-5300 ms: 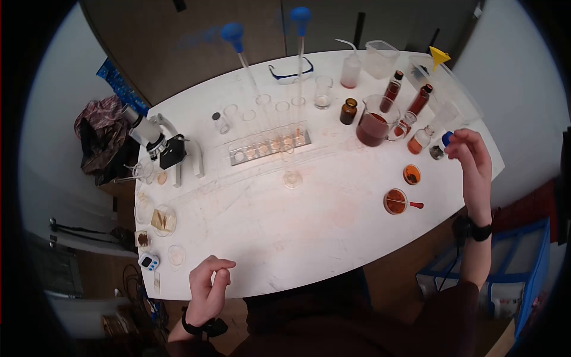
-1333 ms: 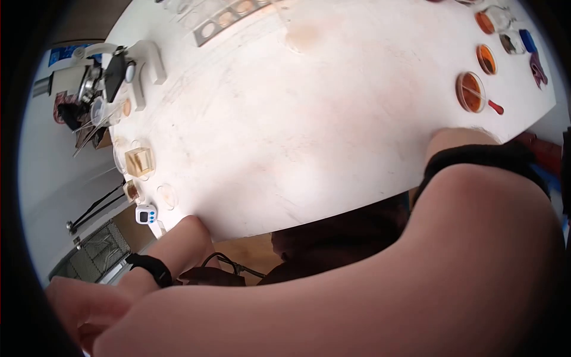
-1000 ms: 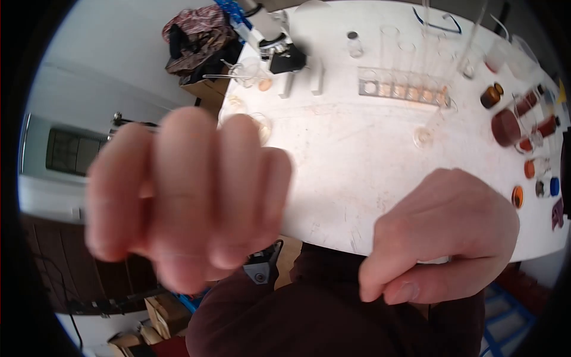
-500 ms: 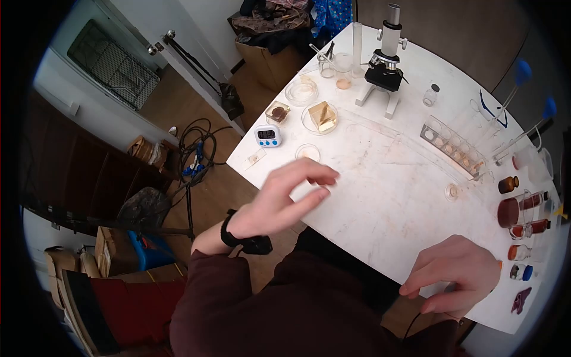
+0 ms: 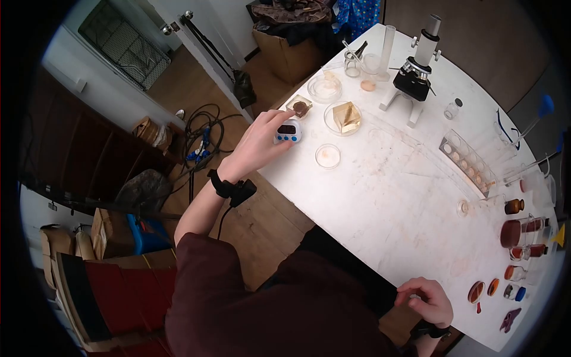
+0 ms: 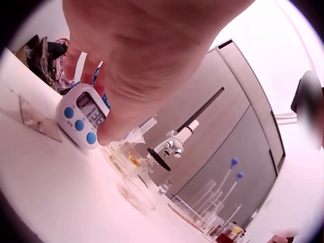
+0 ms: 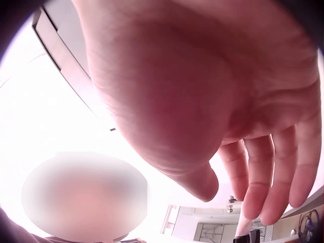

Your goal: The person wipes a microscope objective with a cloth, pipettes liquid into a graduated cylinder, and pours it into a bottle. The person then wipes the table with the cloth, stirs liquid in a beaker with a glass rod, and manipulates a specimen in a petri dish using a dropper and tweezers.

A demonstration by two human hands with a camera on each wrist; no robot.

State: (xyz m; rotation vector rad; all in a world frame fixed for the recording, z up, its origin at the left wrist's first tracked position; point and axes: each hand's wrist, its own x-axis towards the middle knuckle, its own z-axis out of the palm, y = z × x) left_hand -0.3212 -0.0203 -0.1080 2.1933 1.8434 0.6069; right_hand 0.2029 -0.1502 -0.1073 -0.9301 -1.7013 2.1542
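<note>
My left hand (image 5: 254,144) reaches round the white digital timer (image 5: 288,131) at the table's left edge, thumb at its near right side and fingers at the far side. In the left wrist view, the timer (image 6: 81,115) shows dark digits and a row of blue buttons, with the thumb tip against its lower corner. A glass slide (image 6: 38,119) lies beside it. A small petri dish (image 5: 328,156) lies to the hand's right. My right hand (image 5: 429,302) hovers by the front edge, fingers loosely bent, holding nothing; the right wrist view shows its bare palm (image 7: 202,96).
Behind the timer are a small square block with a dark centre (image 5: 299,106), a yellowish block in a dish (image 5: 346,118) and a microscope (image 5: 416,80). A test-tube rack (image 5: 467,163) stands farther right, then a beaker of red liquid (image 5: 510,233), bottles and orange-filled dishes (image 5: 476,291).
Both hands were raised close to the head camera; the left has since gone left and forward to the timer. The right has drawn down towards the table's front edge. The view has swung left.
</note>
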